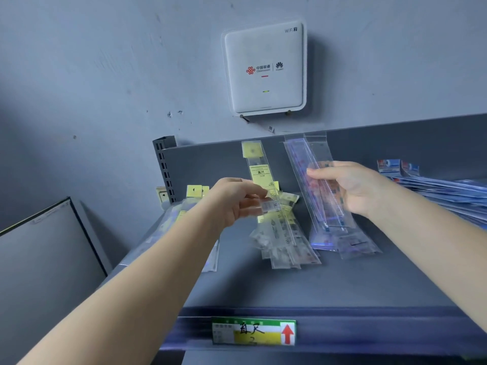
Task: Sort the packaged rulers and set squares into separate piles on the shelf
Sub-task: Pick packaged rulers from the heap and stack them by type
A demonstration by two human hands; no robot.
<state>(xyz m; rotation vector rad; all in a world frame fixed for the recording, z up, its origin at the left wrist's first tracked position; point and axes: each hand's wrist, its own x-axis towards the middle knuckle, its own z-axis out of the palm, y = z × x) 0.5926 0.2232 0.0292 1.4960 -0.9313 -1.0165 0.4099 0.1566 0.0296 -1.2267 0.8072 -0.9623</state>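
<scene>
Head: left hand (238,200) grips yellow-tagged ruler (263,180); right hand (350,188) holds clear rulers (316,180).

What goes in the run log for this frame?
left hand: grips yellow-tagged ruler | right hand: holds clear-sleeved rulers | shelf: sorting unfinished

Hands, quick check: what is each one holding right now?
Left hand: pinching a yellow-labelled ruler pack.
Right hand: gripping clear ruler packs.

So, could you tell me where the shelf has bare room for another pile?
The shelf is bare along its front, between the price label and the packets' near ends, widest at front right. The middle is crowded with the yellow-tagged rulers and clear packets; blue packs fill the right.
</scene>
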